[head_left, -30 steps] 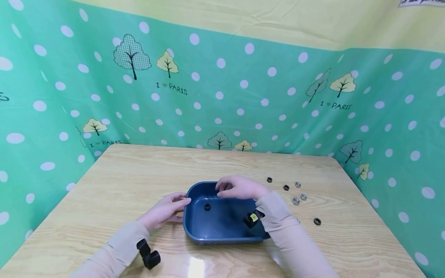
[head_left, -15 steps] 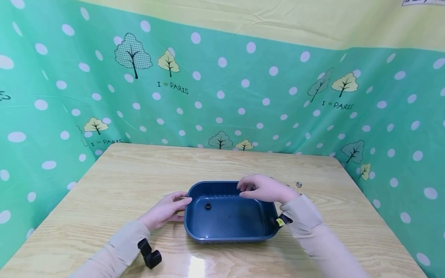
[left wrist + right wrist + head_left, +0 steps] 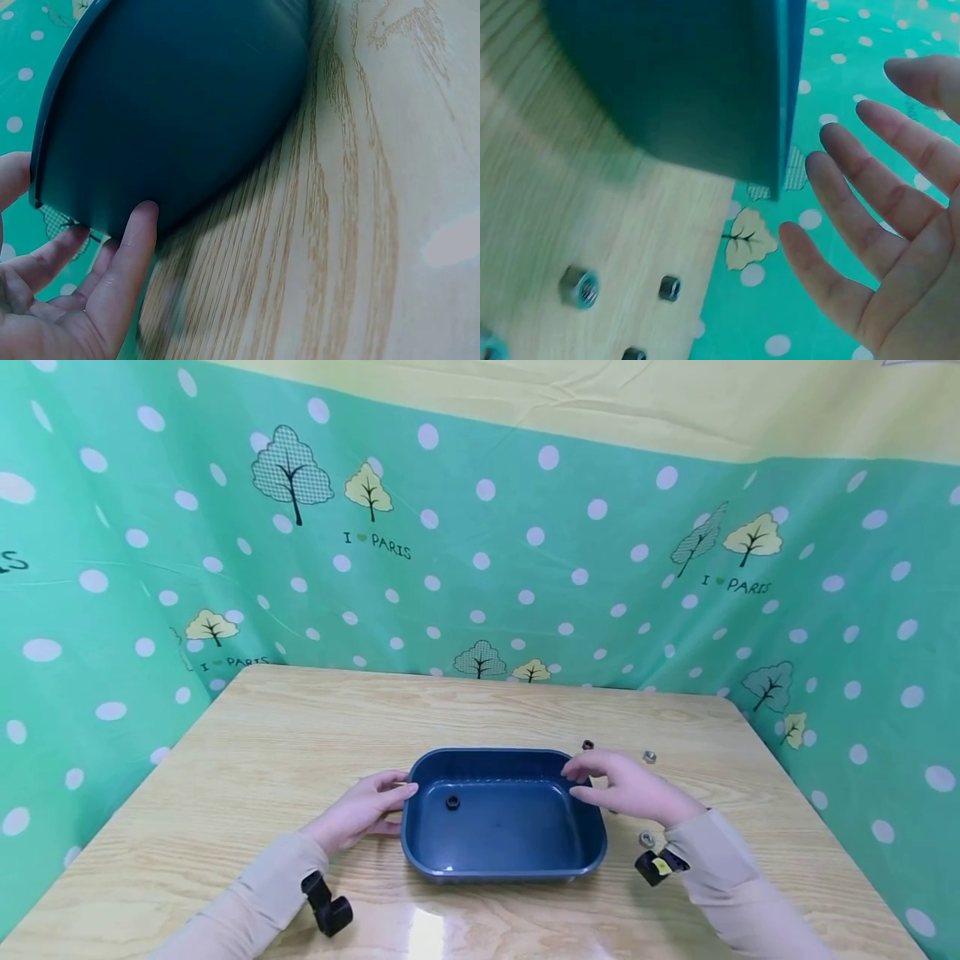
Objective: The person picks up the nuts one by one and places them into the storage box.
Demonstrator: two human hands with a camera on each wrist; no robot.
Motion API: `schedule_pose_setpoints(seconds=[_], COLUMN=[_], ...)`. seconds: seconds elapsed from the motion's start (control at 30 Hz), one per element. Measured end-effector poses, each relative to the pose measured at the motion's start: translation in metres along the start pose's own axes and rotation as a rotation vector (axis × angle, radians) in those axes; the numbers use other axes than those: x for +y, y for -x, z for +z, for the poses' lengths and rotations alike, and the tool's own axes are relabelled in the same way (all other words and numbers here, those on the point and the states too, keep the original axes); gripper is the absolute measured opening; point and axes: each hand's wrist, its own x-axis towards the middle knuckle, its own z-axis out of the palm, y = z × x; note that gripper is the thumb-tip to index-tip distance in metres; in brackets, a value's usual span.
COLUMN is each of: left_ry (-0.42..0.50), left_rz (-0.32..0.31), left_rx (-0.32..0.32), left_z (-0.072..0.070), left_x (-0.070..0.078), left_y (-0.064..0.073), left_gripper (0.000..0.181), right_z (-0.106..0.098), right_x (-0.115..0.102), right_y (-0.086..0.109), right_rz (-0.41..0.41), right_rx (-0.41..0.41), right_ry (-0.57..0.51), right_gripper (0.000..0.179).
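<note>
A deep blue plastic tray with rounded corners stands on the wooden table, and one black nut lies inside toward its left end. My left hand holds the tray's left rim, thumb on top; the left wrist view shows its fingers against the outer wall. Over the tray's right rim hovers my right hand, fingers loosely spread and nothing in them. The right wrist view has that hand beside the rim, palm bare.
To the right of the tray lie loose nuts: a black nut, a silver nut and another silver nut; my right hand hides others. A patterned green curtain hangs behind the table.
My right hand has moved rightward from above the tray's inside to its right rim, uncovering the tray's right end. The left hand keeps its hold; the black nut stays in the tray.
</note>
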Motion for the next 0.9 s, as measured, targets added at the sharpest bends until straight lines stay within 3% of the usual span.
schedule_pose_setpoints(seconds=[0.23,0.6,0.9], left_ry=[0.004,-0.002,0.005], left_rz=[0.01,0.023,0.019], left_rx=[-0.014,-0.025,-0.012], left_z=[0.001,0.0,0.0], left_x=[0.0,0.0,-0.001], left_y=[0.001,0.0,0.0], left_gripper=[0.068,0.069,0.068], right_z=[0.005,0.002,0.003], right_x=[0.024,0.053,0.067], right_y=[0.022,0.061,0.081], right_rz=[-0.015,0.045,0.108], right_rx=[0.074,0.101,0.114], right_ry=[0.084,0.061,0.021], right_gripper=[0.026,0.031,0.034])
